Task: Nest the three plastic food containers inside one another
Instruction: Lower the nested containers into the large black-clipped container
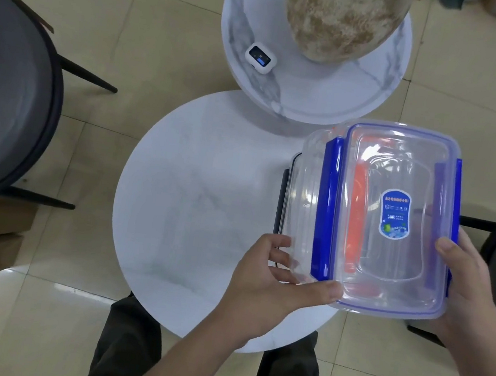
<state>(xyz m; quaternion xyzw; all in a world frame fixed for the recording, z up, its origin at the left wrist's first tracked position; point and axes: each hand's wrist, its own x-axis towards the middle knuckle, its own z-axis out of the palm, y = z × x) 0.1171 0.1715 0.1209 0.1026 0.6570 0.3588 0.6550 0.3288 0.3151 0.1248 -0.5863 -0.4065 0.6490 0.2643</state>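
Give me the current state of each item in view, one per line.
Blue-clip container: lidded, held above the table by both hands.
Orange-clip container: inside the blue-clip one.
Left hand: gripping its near-left corner.
Right hand: gripping its right edge.
Small white device: screen lit.

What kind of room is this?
Probably a lounge or waiting corner, not a kitchen: two round marble tables, padded dark chairs around them, a big vase and a tiled floor.
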